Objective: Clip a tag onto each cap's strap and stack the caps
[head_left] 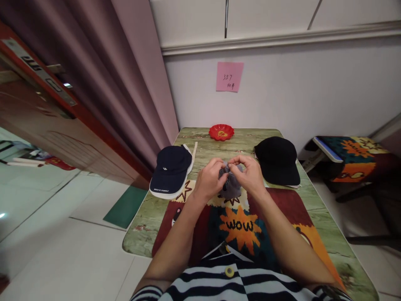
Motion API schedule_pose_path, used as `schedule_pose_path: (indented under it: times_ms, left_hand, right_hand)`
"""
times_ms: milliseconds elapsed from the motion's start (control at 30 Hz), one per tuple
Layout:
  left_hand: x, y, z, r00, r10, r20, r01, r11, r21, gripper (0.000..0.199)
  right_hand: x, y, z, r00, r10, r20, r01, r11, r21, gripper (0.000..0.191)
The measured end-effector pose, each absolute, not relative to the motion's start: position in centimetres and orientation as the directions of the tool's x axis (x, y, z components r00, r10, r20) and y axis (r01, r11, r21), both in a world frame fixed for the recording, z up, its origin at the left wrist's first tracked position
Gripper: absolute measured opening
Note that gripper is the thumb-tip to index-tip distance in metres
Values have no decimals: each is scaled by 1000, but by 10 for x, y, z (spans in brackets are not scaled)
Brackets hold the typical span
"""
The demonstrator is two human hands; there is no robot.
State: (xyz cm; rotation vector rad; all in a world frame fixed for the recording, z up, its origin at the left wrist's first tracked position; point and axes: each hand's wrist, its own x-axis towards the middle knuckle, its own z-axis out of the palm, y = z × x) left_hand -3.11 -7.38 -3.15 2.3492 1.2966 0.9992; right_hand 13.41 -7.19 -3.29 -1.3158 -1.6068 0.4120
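A small grey cloth pouch hangs between my two hands over the colourful mat, gathered at its top. My left hand pinches the gathered top from the left, thumb and fingers closed. From the right, my right hand grips the same top edge with thumb and forefinger. The fingers partly hide the pouch's upper end, and a dark strip shows near the left thumb. To the left lies a navy cap with a white brim edge; a black cap lies to the right.
A red scalloped dish stands at the back of the green wood-patterned table. The mat with "WOW" lettering covers the table's near part. A pink note sticks to the wall. A door and curtain border the left.
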Motion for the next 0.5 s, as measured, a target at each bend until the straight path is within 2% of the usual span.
schedule_pose_path:
  times_ms: [300, 500]
  left_hand:
    - [-28, -68, -36, 336, 840, 427, 602, -540, 588, 6]
    - [-27, -69, -38, 360, 857, 369, 636, -514, 575, 9]
  right_hand:
    - [136, -73, -36, 31, 875, 484, 628, 360, -690, 8]
    - [140, -77, -28, -128, 881, 456, 710, 402, -578, 10]
